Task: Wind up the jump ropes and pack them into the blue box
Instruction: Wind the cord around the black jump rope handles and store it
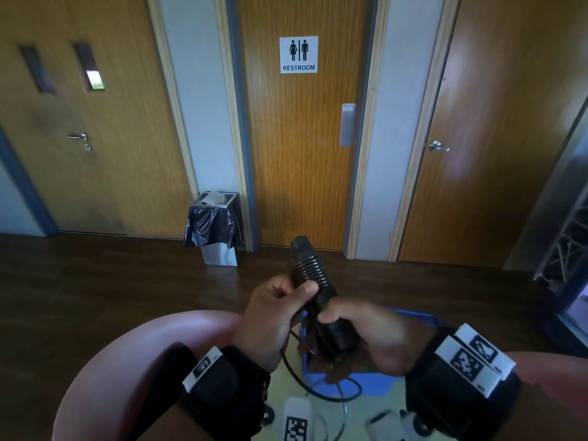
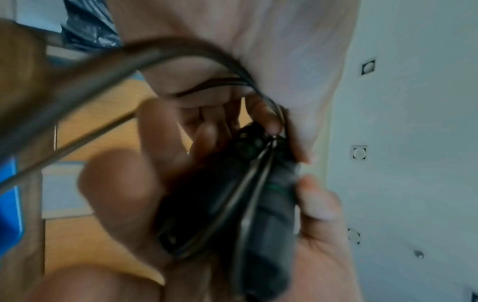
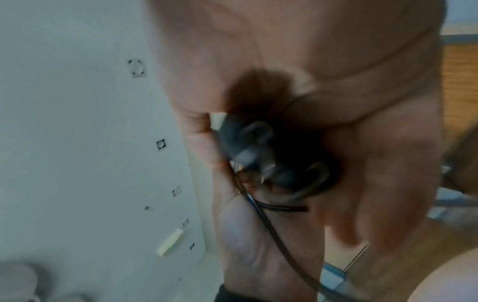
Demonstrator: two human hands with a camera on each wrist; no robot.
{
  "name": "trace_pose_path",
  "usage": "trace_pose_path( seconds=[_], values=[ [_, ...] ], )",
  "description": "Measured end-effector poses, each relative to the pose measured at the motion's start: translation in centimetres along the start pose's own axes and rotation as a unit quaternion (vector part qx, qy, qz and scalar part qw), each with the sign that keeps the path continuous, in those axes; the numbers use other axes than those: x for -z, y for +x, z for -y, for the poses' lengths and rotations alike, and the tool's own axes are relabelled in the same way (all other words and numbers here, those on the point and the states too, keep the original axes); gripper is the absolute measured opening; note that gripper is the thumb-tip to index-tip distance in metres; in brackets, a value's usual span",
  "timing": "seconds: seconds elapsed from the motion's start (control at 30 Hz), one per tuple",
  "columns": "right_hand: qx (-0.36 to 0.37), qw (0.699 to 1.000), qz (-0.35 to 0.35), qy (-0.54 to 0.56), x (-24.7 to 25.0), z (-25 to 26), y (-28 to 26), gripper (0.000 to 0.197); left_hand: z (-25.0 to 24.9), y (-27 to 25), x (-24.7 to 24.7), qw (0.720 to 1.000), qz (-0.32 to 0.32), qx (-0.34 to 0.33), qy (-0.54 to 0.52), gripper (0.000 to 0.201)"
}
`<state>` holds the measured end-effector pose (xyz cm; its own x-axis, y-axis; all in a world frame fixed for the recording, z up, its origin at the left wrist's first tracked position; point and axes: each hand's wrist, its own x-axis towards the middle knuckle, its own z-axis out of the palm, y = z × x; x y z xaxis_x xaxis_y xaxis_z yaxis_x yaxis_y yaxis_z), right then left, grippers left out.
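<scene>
1. Seen from the head camera, a person stands in a hallway facing a wooden restroom door (image 1: pixel 299 122), both hands raised in front of them.
2. The left hand (image 1: pixel 270 316) curls around the black jump rope handles (image 1: pixel 313 288), thumb pressed over the coils of cord already wound near the top.
3. The right hand (image 1: pixel 366 332) wraps its fingers around the lower end of the same handles, which stand nearly upright, tilted slightly away.
4. A loose length of black cord (image 1: pixel 321 389) hangs from the hands in a loop, dangling above the blue box (image 1: pixel 413 316) that sits below and just behind the hands.
5. The left wrist view, blurred, shows cord strands (image 2: pixel 248 183) running along the two handles inside the grip.
6. The winding looks partly done. To finish well, it seems wise to keep the thumb pinning the last coil, lay each new turn snug beside the one before, and feed the slack steadily so it does not snag.
7. A steel bin (image 1: pixel 216 227) with a dark liner stands by the door.
</scene>
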<state>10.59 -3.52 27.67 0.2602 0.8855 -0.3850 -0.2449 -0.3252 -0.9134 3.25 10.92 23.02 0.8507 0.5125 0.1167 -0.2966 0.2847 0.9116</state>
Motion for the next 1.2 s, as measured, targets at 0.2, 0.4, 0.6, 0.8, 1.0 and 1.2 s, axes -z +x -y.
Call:
trace_pose_path(
  seconds=[0.2,0.4,0.6,0.8,1.0,1.2],
  values=[
    [0.123,0.960,-0.210,-0.137,-0.7,-0.6,0.9,0.006,-0.3,-0.1,-0.9,0.995,-0.033,-0.004,0.097,0.056],
    [0.088,0.967,-0.217,-0.095,1.4,0.2,-0.3,0.010,-0.1,0.9,1.0,0.988,0.106,0.104,0.045,0.054],
    [0.089,0.974,-0.193,-0.075,1.8,0.0,-1.1,0.017,0.0,0.1,0.8,0.985,0.112,0.134,-0.004,0.030],
    [0.087,0.990,-0.110,0.013,2.1,-0.3,-2.1,0.026,0.7,-0.8,-0.2,0.991,0.105,0.078,0.029,0.027],
    [0.076,0.990,-0.039,0.113,3.4,-1.1,-3.2,0.034,1.8,-0.6,-2.2,0.995,0.061,0.017,0.074,0.046],
    [0.080,0.977,0.078,0.184,6.5,-1.7,-4.6,0.038,2.6,-0.8,-6.4,0.992,0.122,0.014,-0.035,0.051]
  ],
)
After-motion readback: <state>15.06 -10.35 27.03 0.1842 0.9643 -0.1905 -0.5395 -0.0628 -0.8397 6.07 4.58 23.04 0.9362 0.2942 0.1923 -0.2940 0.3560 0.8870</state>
